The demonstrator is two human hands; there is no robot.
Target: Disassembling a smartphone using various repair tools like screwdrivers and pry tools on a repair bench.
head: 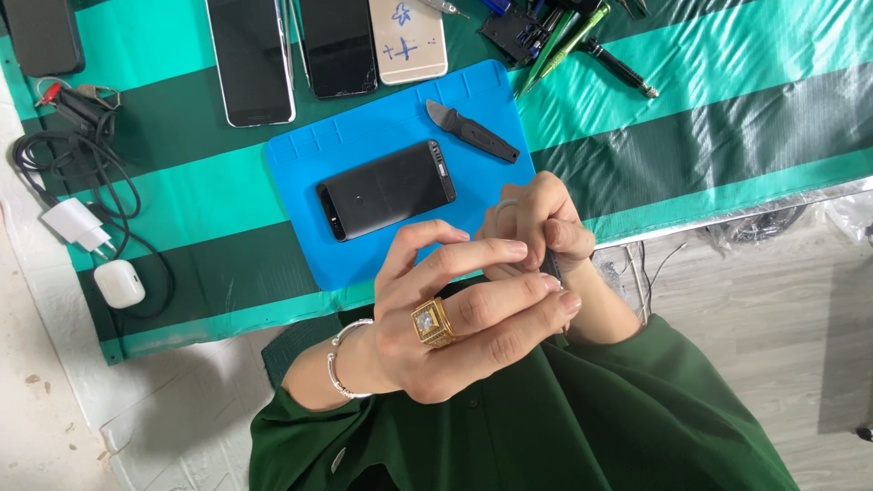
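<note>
A single head-worn camera looks steeply down from close above the person's own hands, left hand (pixel 455 332) and right hand (pixel 536 232), which fill the middle. Beyond them it faces the green striped cloth (pixel 709 109) and the blue work mat (pixel 364 264), with grey floor (pixel 773 300) at right.

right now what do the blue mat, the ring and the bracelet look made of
Blue mat: looks like soft silicone or rubber, matte, with moulded compartments along its edge. Ring on the left hand: shiny gold-coloured metal with a clear faceted stone. Bracelet: polished silvery metal, probably.
</note>
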